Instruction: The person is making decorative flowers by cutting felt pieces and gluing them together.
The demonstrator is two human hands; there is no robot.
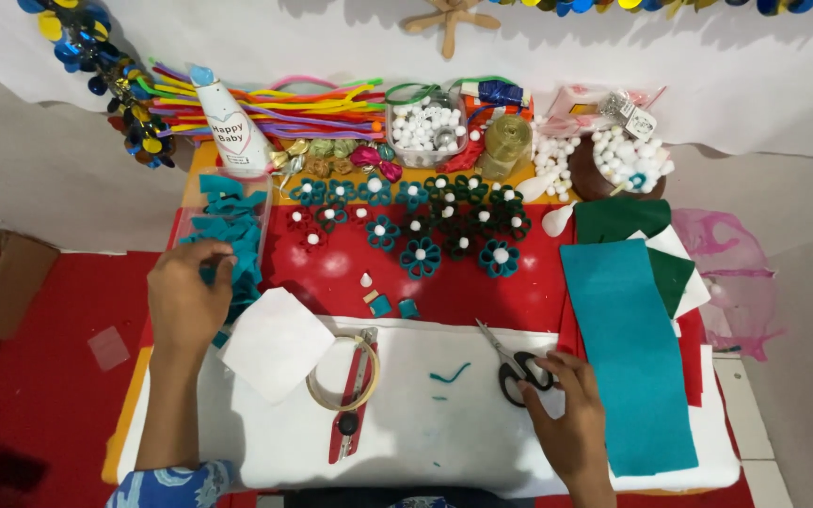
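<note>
My left hand [185, 296] reaches into a clear tray [190, 218] of teal felt pieces [232, 221] at the left, fingers curled among the pieces. My right hand [571, 414] rests on the white work sheet [425, 433], its fingers touching the black handles of a pair of scissors [517, 367] lying flat. A long teal felt strip [632, 357] lies just right of that hand. Rows of finished teal and dark green felt flowers [421, 226] with white pompom centres sit on the red surface beyond.
A white paper square [277, 343], a tape roll [342, 374] and a red cutter [350, 414] lie between my hands. Pipe cleaners [275, 108], a tub of white pompoms [425, 127], a paper cone [232, 127], green felt sheets [632, 221] and a cardboard box [2, 287] surround the work area.
</note>
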